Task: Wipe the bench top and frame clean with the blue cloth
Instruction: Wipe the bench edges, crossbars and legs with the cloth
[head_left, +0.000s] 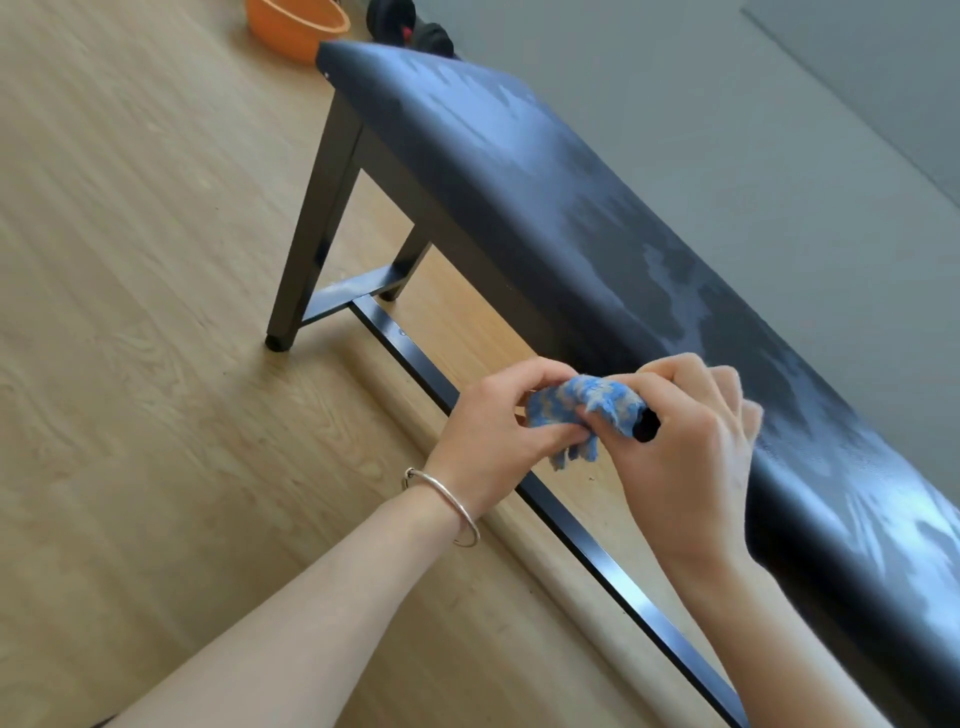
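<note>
The blue cloth (587, 410) is bunched between both hands, just beside the bench top (519, 171)'s near edge. The left hand (498, 436) pinches its left end; the right hand (685, 447) curls around the rest, above the frame (587, 545)'s lower rail.

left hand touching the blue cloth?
Touching. The head view shows the left hand pinching one end of the blue cloth between thumb and fingers; the right hand grips the other end.
</note>
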